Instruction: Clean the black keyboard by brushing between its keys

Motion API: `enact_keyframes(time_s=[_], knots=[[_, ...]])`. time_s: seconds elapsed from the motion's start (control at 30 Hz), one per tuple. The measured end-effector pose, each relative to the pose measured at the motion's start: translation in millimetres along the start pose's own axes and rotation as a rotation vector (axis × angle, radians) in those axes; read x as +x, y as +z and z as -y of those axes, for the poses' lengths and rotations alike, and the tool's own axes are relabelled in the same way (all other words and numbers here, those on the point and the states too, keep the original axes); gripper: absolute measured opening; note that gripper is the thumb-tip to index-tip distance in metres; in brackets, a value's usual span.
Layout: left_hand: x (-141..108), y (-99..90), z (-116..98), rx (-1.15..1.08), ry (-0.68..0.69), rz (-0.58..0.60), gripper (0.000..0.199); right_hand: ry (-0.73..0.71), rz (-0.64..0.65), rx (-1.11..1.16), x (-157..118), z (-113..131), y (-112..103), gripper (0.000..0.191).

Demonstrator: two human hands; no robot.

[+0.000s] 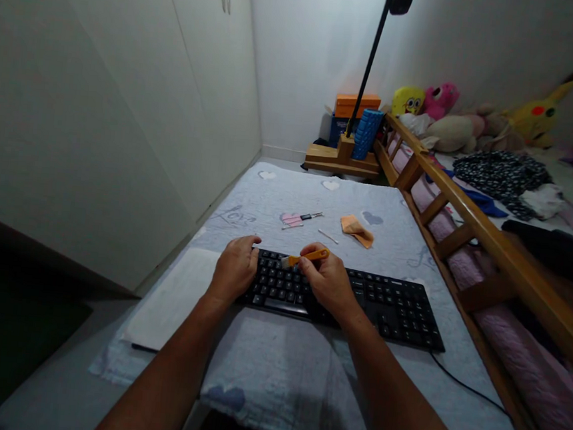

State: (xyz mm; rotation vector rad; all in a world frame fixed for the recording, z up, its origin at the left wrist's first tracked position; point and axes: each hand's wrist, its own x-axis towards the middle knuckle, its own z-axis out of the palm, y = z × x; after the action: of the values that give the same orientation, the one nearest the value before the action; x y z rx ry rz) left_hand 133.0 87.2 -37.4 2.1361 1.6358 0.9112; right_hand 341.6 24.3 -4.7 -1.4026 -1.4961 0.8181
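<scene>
A black keyboard lies across the cloth in front of me, its cable leaving at the right end. My left hand grips the keyboard's left end, thumb toward the keys. In my right hand is a small brush with a yellow-orange handle, pinched between thumb and fingers. Its pale bristles touch or hover just over the upper row of keys; I cannot tell which. Beyond the keyboard lie an orange cloth, cotton swabs and a thin dark-handled tool.
A whitish sheet or pad lies at the left, partly under my arm. The surface has a pale blue cover. A wooden bed rail runs along the right side, a white wardrobe along the left. A lamp stand stands behind.
</scene>
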Motion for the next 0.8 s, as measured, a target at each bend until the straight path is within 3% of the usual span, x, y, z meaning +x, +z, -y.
enact_keyframes(time_s=[0.2, 0.5, 0.8], knots=[[-5, 8.9, -1, 0.068, 0.0, 0.032, 0.04, -0.028, 0.003, -0.085, 0, -2, 8, 0.013], [-8, 9.2, -3, 0.136, -0.013, 0.045, 0.041, 0.007, -0.127, -0.197, 0, -7, -18, 0.01], [-8, 12.1, 1, 0.143, -0.022, 0.022, 0.042, -0.037, -0.063, -0.07, -2, -6, 3, 0.016]])
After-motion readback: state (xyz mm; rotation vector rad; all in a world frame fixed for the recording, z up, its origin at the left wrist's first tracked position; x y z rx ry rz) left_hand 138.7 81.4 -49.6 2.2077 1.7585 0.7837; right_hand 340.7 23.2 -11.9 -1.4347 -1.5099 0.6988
